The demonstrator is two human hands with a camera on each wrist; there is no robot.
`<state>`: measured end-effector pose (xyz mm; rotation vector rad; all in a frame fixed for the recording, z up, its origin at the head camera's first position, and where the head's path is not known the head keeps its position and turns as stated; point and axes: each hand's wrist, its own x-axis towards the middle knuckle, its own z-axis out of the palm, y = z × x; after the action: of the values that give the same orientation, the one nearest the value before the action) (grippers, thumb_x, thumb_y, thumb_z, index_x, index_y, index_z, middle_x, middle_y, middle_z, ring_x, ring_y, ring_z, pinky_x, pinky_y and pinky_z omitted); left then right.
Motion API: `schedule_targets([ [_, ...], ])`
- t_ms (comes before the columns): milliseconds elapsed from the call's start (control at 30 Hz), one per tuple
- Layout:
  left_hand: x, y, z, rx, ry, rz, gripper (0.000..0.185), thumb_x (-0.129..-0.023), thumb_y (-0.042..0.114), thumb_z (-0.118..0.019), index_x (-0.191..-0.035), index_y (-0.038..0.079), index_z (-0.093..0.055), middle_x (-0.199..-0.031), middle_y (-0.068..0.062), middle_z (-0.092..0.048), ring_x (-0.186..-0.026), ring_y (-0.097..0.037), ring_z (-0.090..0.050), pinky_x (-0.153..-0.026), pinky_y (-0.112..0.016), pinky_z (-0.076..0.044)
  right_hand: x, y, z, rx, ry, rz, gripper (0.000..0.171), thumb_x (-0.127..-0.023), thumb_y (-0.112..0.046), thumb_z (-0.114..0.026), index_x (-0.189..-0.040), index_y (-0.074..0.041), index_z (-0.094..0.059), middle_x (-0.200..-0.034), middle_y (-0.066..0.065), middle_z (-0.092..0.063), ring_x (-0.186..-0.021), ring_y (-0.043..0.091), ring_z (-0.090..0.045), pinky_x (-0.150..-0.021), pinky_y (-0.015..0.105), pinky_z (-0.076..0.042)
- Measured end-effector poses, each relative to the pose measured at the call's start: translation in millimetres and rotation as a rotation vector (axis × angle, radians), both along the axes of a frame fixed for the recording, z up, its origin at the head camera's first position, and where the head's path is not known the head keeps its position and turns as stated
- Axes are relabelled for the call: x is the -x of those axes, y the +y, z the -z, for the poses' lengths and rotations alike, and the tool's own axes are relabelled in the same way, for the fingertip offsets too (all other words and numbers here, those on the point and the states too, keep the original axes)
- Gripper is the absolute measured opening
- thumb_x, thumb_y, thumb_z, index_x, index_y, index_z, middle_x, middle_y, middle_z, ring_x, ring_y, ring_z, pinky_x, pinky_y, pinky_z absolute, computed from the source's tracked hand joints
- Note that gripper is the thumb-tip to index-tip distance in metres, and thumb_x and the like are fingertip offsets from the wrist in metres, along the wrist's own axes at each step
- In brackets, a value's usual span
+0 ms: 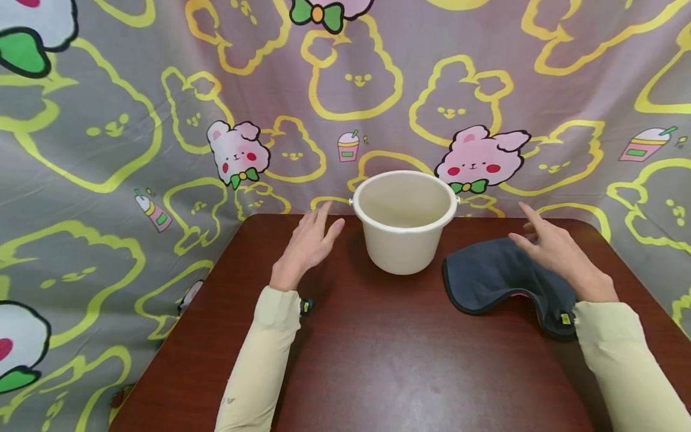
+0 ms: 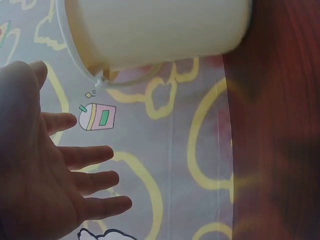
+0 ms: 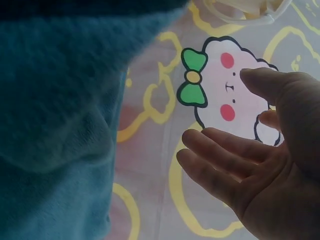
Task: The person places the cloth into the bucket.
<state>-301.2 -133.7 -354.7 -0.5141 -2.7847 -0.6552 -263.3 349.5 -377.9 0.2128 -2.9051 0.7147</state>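
Observation:
A cream plastic bucket [image 1: 403, 221] stands upright and empty at the back middle of the dark wooden table [image 1: 378, 360]. My left hand [image 1: 310, 240] hovers open just left of it, fingers straight, holding nothing. In the left wrist view that left hand [image 2: 45, 170] shows its palm below the bucket [image 2: 155, 30]. A dark blue cloth [image 1: 496, 273] lies on the table right of the bucket. Above the cloth's far right part my right hand [image 1: 550, 246] is held open with nothing in it. The right wrist view shows the right hand [image 3: 250, 165] spread beside the cloth [image 3: 60, 125].
A grey-pink curtain [image 1: 108, 120] printed with yellow rabbit outlines and pink rabbits hangs close behind and to both sides of the table. The table's rounded back corners sit against it.

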Motion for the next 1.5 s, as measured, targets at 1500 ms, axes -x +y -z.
schedule_targets([
  [1500,1.7,70.9,20.2,-0.782,-0.210,0.068,0.069,-0.092,0.048,-0.048,-0.147,0.026,-0.014,-0.134,-0.005,-0.048,-0.120,-0.018,-0.050,-0.096,-0.035,-0.043,6.3,7.3,41.3,-0.216,-0.242,-0.078,0.077,-0.085,-0.044,-0.062,-0.139,0.000,-0.029,-0.112,0.035,-0.049,-0.098,0.050,-0.050,-0.076,0.060,-0.043],
])
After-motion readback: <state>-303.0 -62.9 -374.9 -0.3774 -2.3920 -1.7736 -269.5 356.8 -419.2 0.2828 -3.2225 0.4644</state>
